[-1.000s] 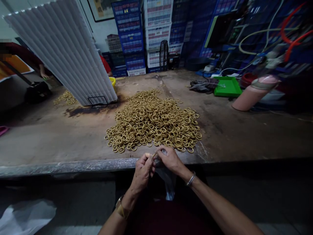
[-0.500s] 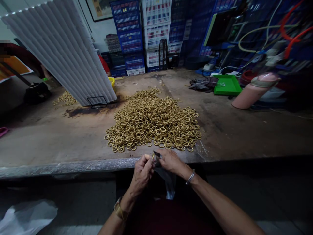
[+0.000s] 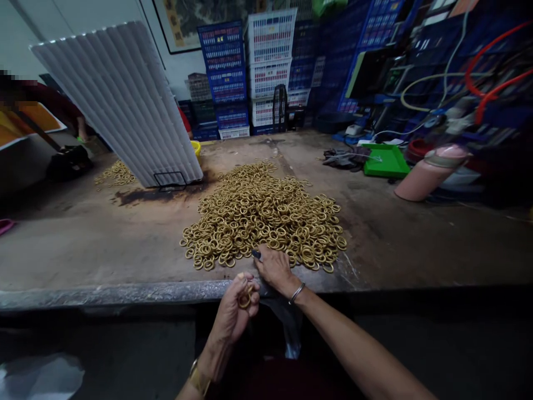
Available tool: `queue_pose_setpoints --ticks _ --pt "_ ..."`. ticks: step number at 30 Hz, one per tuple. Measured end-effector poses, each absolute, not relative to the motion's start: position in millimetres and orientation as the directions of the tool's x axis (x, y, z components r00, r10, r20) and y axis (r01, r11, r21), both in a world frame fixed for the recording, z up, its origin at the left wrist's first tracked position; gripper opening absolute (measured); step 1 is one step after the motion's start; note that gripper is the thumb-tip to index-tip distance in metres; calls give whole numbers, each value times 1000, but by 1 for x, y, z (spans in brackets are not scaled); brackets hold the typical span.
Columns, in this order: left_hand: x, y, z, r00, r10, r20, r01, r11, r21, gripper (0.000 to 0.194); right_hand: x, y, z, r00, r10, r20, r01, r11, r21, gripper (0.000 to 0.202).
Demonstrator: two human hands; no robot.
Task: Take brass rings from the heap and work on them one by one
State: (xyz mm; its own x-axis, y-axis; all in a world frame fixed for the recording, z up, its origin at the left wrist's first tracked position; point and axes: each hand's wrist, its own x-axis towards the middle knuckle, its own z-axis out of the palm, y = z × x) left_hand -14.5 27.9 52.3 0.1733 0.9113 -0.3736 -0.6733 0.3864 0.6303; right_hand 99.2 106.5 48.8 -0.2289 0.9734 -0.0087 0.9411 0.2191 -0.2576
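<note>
A large heap of brass-coloured rings (image 3: pixel 266 211) lies on the worktable. My left hand (image 3: pixel 235 305), just in front of the table edge, is closed on a brass ring (image 3: pixel 245 299) held at the fingers. At the near side of the heap, my right hand (image 3: pixel 275 269) reaches down to the rings with its fingers curled. A small dark tool (image 3: pixel 256 254) sticks out from its thumb side; the kind cannot be made out. The right fingertips are hidden behind the hand.
A tall ribbed white panel (image 3: pixel 120 105) leans in a wire stand (image 3: pixel 170 179) at left. Behind it lie more rings (image 3: pixel 116 173). At right are a green tray (image 3: pixel 385 160) and a pink bottle (image 3: pixel 431 175). Stacked crates (image 3: pixel 270 78) stand behind. Another person's arm (image 3: pixel 81 125) shows far left.
My hands have come apart. The right one has moved forward to the heap with the dark tool; the left has turned, showing the ring. The view has tilted upward slightly.
</note>
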Motion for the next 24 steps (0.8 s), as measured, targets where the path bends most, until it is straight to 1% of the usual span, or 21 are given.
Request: queue_pose_setpoints --ticks 2,6,9,12,14,18,21,24 --pt "-17 30 52 195 898 -394 -712 405 573 28 102 106 49 -251 968 3 934 243 -262 17" --pt "-18 32 51 192 879 -436 -756 416 506 22 113 99 50 -323 946 15 912 316 -260 16" --pt "-17 33 51 154 883 -443 -767 390 510 23 117 95 48 -323 946 1 910 311 -273 16" --pt "-14 34 51 135 885 -445 -766 378 520 25 111 96 46 -289 957 38 916 288 -279 20" --pt "-13 34 50 129 882 -453 -759 382 527 27 104 100 45 -277 959 56 923 282 -263 22" --pt "-13 35 48 108 889 -445 -715 380 587 32 91 109 44 -275 961 23 937 273 -217 17" --pt "-15 35 47 61 912 -406 -646 346 680 33 91 111 45 -279 960 6 942 275 -192 18" --pt "-16 36 48 -7 934 -357 -545 296 784 34 98 109 45 -294 956 8 937 290 -195 18"
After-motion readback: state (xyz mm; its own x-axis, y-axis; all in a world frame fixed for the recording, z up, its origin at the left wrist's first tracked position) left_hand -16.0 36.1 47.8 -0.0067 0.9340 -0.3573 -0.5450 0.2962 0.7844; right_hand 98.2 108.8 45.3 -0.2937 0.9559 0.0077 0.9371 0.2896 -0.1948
